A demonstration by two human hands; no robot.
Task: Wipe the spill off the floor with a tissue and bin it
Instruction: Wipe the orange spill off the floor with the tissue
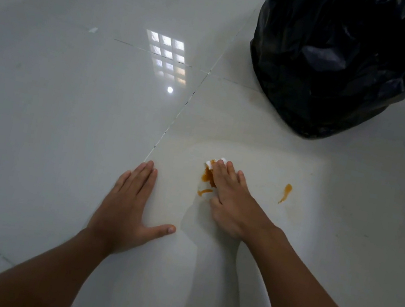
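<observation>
The right hand (228, 198) lies palm down on a white tissue (210, 164), its fingers (221, 175) straight and pressing the paper flat against the floor (69, 103). Only the tissue's far edge and a strip along the hand's left side show; the rest is hidden under the palm, so its outline and long axis cannot be told. The right forearm runs in from the lower right corner, and the fingers point up and slightly left, away from the person.

The tissue sits on an orange-brown spill (207, 177), which stains the paper just left of the fingers, with a thin curl of it nearer the person beside the thumb's base. A second, separate streak (286, 192) of the same colour lies on the floor to the right of the hand, apart from it; it is narrow, and its long axis runs from upper right to lower left.

The left hand (129, 208) rests flat on the floor to the left of the right one, palm down, fingers straight and close together, thumb spread out to the right. It holds nothing. Its fingertips lie just short of a tile joint that runs diagonally up to the right.

Farther off, beyond the spill and to the upper right, stands a black bin bag (333, 62), crumpled and glossy. A window's reflection (168, 58) shines on the pale tiles to the upper left. No writing or labels can be read anywhere.
</observation>
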